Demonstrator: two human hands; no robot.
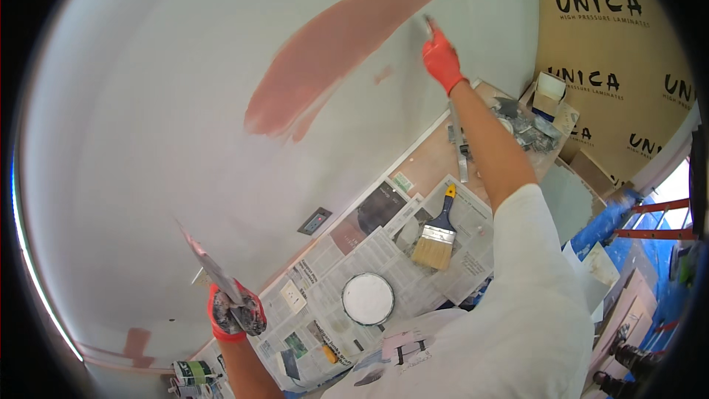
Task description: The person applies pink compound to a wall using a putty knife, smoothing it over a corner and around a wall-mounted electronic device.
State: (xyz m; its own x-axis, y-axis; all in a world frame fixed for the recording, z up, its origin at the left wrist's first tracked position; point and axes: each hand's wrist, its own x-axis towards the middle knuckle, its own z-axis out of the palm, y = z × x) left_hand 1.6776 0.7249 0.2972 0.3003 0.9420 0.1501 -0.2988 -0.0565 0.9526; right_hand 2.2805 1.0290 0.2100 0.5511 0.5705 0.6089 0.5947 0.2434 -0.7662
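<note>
Wall (170, 140) in front of you: one broad pink band (347, 44) laid on, running on a slant from lower left to upper right. Its lower left end is streaky and ragged, with a tail splitting off; the middle looks fairly even. A small faint smear (382, 74) sits just below the band, apart from it, and a separate pink mark (138, 343) shows far down at the left.

Your right hand (443, 59), in a red glove, is closed round a small tool (429, 24) near the band's lower edge, toward its upper end. Tool shape mostly hidden; I cannot tell whether its tip touches the wall. Your left hand (251, 314), glove red with dark grey grime, grips a flat plate (218, 272) seen nearly edge-on, pink material along its far end.

Progress (judgement): spreading looks under way, the main band mostly covered. Left, probably: tidying the ragged end and lower edge, perhaps the small smear. Most of the wall is pale and uncoated; whether it needs any coat, I cannot tell.

Table (425, 166), below: newspaper (354, 258) carrying a brush (437, 233) and a round white-topped container (368, 299), neither in your grip.
</note>
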